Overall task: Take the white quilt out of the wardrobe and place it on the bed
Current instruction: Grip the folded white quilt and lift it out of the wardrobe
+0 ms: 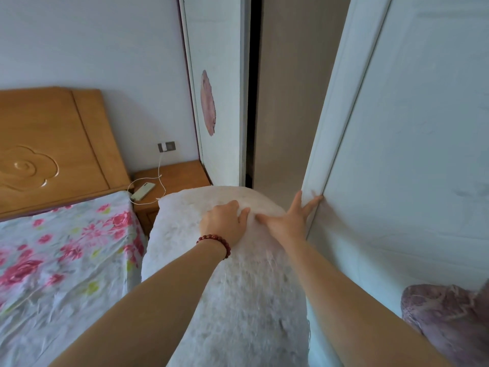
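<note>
Left hand (227, 224) grasps the quilt (232, 300) beside the bed (53, 260); right hand (289, 221), fingers straight, touches the wardrobe door (397, 154).

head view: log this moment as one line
left hand: grips white quilt | right hand: straight fingers on wardrobe door edge | quilt: beside bed, not on it

The quilt (225, 274) is sitting between the bed (53, 260) on your left and the wardrobe door (397, 154) on your right, a nightstand (182, 173) standing behind it.
</note>
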